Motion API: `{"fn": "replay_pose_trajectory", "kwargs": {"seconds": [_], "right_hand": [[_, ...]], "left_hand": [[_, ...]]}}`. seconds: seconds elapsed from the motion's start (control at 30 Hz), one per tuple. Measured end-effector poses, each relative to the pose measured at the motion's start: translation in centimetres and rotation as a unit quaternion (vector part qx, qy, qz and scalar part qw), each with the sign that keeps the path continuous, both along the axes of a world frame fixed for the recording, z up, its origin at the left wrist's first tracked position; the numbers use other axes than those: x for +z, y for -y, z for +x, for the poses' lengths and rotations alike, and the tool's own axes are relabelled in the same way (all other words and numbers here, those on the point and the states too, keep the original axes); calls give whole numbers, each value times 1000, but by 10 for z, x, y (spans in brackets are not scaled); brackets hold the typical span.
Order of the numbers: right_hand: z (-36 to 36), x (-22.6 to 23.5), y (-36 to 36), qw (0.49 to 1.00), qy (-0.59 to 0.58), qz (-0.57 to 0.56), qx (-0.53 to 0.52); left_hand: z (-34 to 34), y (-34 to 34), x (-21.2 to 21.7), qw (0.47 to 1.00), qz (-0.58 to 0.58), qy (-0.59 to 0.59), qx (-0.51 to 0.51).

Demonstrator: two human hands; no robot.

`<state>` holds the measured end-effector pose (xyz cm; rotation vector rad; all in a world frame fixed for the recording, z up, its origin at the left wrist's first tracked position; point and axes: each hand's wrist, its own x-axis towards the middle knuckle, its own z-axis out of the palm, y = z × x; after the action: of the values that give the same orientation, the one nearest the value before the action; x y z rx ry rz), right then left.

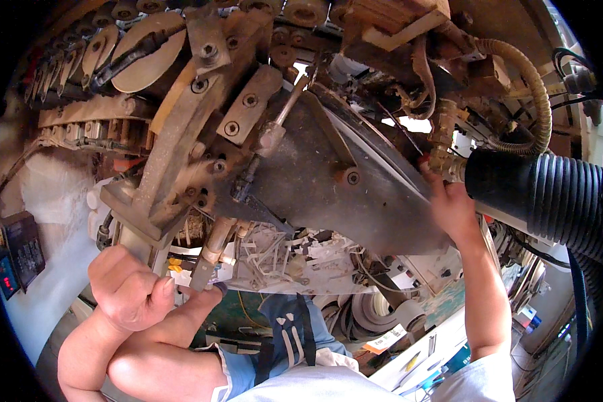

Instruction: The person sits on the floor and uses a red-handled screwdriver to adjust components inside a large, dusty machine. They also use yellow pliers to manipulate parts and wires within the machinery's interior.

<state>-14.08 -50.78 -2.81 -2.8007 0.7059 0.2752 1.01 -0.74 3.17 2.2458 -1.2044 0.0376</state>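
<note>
My left hand point(130, 288) is closed in a fist, with the thumb bent over the front. It sits just below the square lower end of a worn metal arm point(144, 218). Whatever the fist may hold is hidden. Out to the right, my right hand point(452, 208) reaches up beside a brass fitting point(445, 144), its fingers bent in at a small red spot. Its fingertips are partly hidden, so what they grip does not show. Between the hands lies a dark, dusty metal plate point(301, 177) with a slim air cylinder point(271, 137) across its left part.
A black corrugated hose point(536, 191) runs right of my right hand. Round discs point(151, 50) line the upper left. Tangled pale strips point(275, 254) lie under the plate, with rolled bands point(375, 311) lower down. A dark box with a red display point(17, 258) stands far left.
</note>
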Motion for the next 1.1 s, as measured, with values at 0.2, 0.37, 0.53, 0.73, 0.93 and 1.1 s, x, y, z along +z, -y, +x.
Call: {"fn": "replay_pose_trajectory", "kwargs": {"seconds": [0.2, 0.37, 0.53, 0.73, 0.93, 1.1], "right_hand": [[6, 1, -12, 999, -15, -22, -36], [5, 4, -12, 999, 34, 4, -23], [7, 4, -11, 999, 32, 0, -29], [5, 2, -6, 999, 22, 21, -15], [1, -4, -3, 998, 62, -8, 14], [-13, -22, 16, 994, 95, -21, 49]], "left_hand": [[0, 0, 1, 1000, 8, 0, 3], [0, 0, 0, 1000, 7, 4, -3], [1, 0, 2, 1000, 9, 2, -1], [1, -1, 3, 1000, 16, 3, -2], [0, 0, 1, 1000, 13, -3, -1], [1, 0, 5, 1000, 14, -1, 1]]}}
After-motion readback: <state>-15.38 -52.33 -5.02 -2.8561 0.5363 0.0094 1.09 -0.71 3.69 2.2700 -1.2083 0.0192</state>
